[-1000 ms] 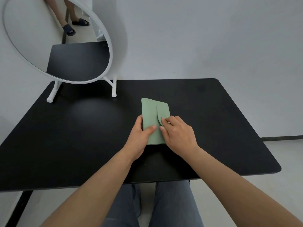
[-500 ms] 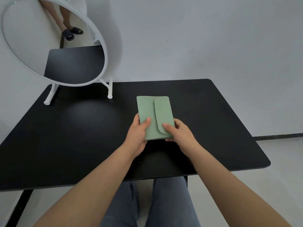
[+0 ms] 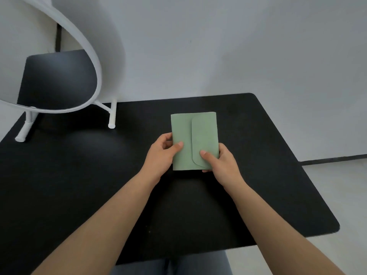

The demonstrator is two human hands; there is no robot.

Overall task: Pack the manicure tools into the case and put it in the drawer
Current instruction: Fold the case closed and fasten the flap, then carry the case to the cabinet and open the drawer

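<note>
Grey wall and pale floor frame a black worktop (image 3: 79,175), with a round white-framed mirror (image 3: 99,76) standing at its far left. I have the green manicure case (image 3: 193,135) in both hands over the middle of the worktop, flap folded shut. My left hand (image 3: 160,153) pinches its left edge, thumb on top, fingers curled beneath. My right hand (image 3: 222,161) grips the lower right corner, thumb pressing the flap. No loose tools show, so I judge packing done and the carry under way. No drawer is in sight; next I must find it, likely below the worktop, and free one hand to open it.
</note>
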